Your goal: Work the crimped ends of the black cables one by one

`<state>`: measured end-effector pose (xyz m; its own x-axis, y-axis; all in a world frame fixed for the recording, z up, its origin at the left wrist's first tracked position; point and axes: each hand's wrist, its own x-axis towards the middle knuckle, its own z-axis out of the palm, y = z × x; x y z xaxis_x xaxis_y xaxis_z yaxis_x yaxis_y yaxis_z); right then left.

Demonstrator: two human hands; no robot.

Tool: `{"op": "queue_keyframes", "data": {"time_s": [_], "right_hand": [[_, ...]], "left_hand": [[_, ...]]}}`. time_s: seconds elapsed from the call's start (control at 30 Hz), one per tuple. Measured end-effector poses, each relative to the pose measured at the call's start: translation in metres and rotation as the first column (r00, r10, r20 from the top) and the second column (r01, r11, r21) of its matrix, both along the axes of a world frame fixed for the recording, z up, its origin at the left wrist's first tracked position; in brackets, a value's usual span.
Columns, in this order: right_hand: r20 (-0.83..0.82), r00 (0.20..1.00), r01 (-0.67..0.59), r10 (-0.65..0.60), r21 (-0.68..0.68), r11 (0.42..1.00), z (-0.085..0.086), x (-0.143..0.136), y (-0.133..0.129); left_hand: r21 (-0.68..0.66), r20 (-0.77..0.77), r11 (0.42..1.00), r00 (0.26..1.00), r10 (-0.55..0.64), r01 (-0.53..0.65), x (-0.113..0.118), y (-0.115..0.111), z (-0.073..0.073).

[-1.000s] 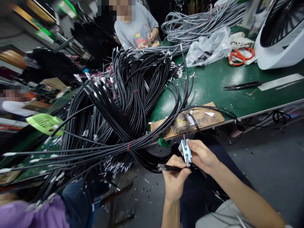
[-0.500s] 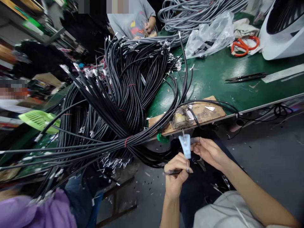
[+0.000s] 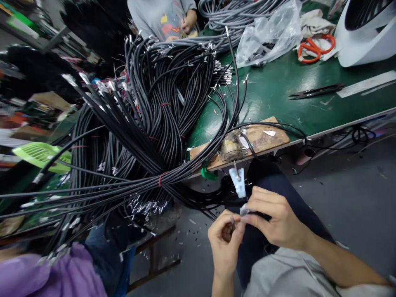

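Observation:
Below the blue clip, my left hand (image 3: 225,235) is closed in a pinch, its fingertips meeting those of my right hand (image 3: 269,214). Between the right thumb and fingers is a small greyish-white piece (image 3: 244,210), too small to identify. What my left fingers pinch is too small to make out. The light blue clip (image 3: 237,182) hangs from a metal pin at the edge of a wooden board (image 3: 266,138). A large bundle of black cables (image 3: 167,111) with stripped white ends lies to the left, tied with red bands.
On the green table (image 3: 269,90) lie black snips (image 3: 315,91), orange-handled scissors (image 3: 315,48) and a clear plastic bag (image 3: 267,37). A person in a grey shirt (image 3: 163,20) sits across, and a purple sleeve (image 3: 52,272) shows at lower left. A green clamp (image 3: 209,173) is under the board.
My right hand has moved down from beside the blue clip to meet my left fingertips. The dark thing across my left hand no longer shows clearly. The view has shifted slightly.

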<state>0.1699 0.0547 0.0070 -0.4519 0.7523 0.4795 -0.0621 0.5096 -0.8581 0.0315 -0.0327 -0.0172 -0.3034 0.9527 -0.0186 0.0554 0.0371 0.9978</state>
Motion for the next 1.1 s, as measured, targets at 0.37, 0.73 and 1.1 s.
{"op": "queue_keyframes", "data": {"time_s": [0.37, 0.73, 1.1], "right_hand": [[-0.255, 0.96, 0.034, -0.111, -0.289, 0.957, -0.023, -0.016, -0.014], [-0.228, 0.968, -0.182, 0.101, -0.369, 0.912, -0.034, -0.006, -0.005], [-0.362, 0.906, -0.039, -0.218, -0.586, 0.809, -0.03, -0.019, -0.02]], "left_hand": [[-0.027, 0.046, 0.997, 0.996, 0.075, -0.074, 0.02, 0.0, 0.003], [-0.203, 0.17, 0.973, 0.983, -0.076, 0.111, -0.001, 0.008, 0.019], [-0.112, 0.242, 0.978, 0.959, -0.147, 0.178, 0.001, 0.014, 0.004]]}}
